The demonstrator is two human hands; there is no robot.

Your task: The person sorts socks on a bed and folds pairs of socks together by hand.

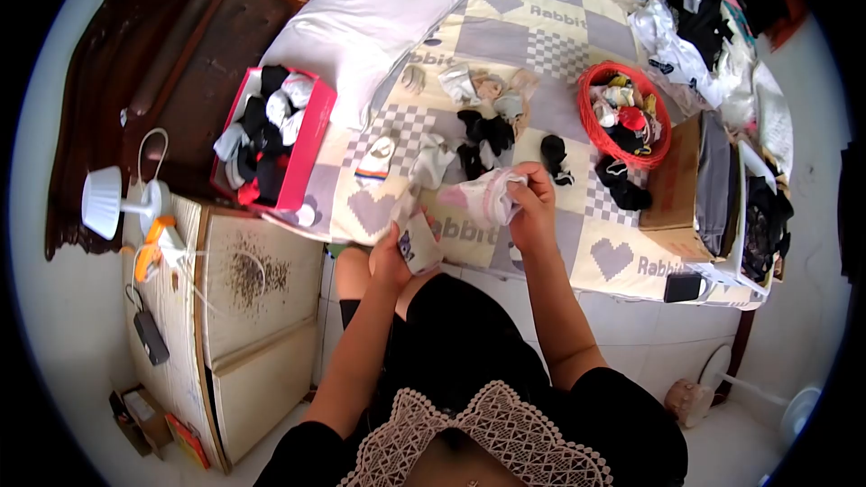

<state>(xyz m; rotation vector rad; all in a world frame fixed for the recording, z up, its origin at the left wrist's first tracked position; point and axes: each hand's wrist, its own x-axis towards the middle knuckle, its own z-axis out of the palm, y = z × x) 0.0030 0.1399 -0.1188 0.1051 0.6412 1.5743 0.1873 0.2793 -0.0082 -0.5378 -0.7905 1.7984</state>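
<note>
My left hand (390, 257) grips a light sock with a dark printed figure (420, 245) above my lap. In my right hand (533, 207) is a white and pink sock (481, 197), pinched at its edge over the bed's front part. Beyond my hands, a grey-white sock (432, 160), several black socks (487, 132) and beige and white socks (483, 86) lie loose on the patterned bedspread (492, 34). A folded white sock with coloured stripes (375, 159) lies to the left. Black socks (557, 160) also lie to the right of the loose ones.
A pink-red box of socks (307, 146) is at the left, near a pillow (361, 22). At the right are a red basket (661, 150), a cardboard box (674, 182) and piled clothes (672, 41). A lamp (102, 204) stands on the left cabinet (271, 293).
</note>
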